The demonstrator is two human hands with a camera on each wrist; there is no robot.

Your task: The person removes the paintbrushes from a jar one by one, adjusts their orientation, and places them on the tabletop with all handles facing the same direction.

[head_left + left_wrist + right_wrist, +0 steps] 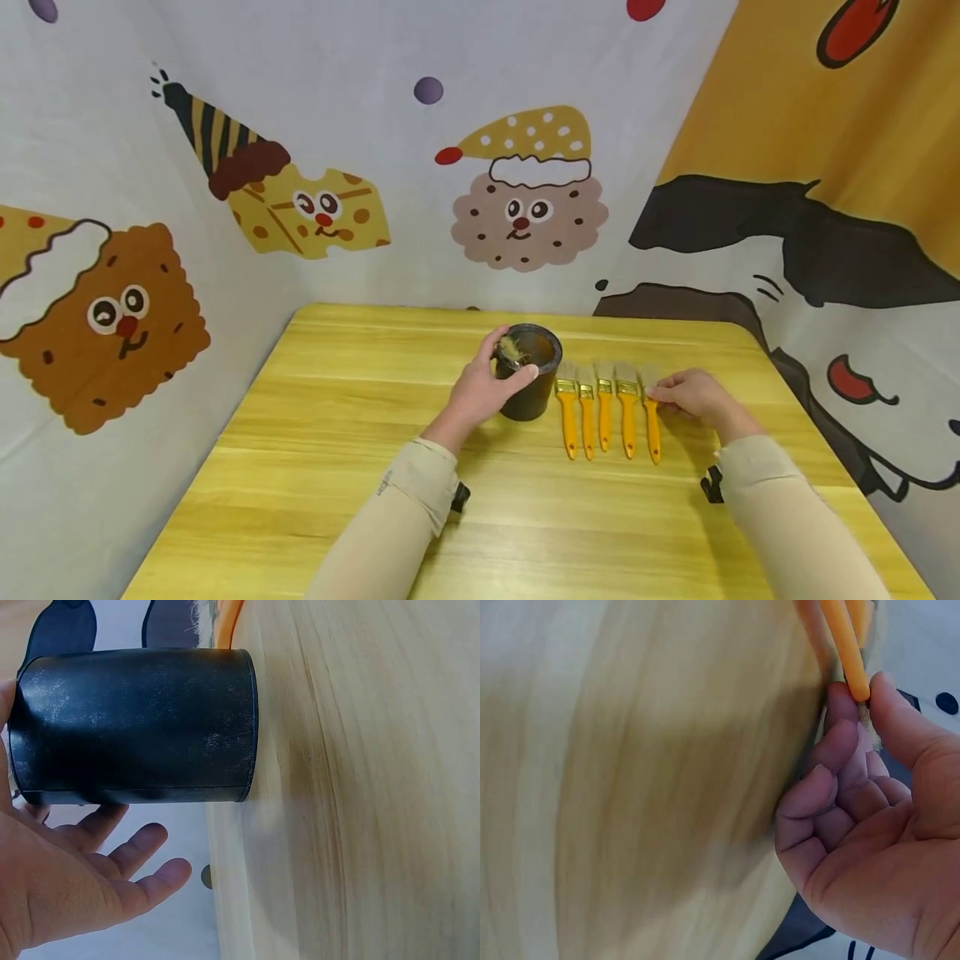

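A dark cylindrical pot stands upright on the table, with a tuft of yellowish-green fibres at its left inner rim. My left hand holds the pot near the top, thumb on the near rim and fingers at the far left side. In the left wrist view, the lower fingers extend away from its wall. Several paintbrushes with orange handles lie side by side right of the pot, bristles pointing away. My right hand pinches the rightmost paintbrush between thumb and fingers where handle meets ferrule.
The wood-grain table runs back to a printed cloth backdrop with cartoon figures. Left of the right-hand brush, the other paintbrushes lie in a close row. Black wrist mounts show under the sleeves.
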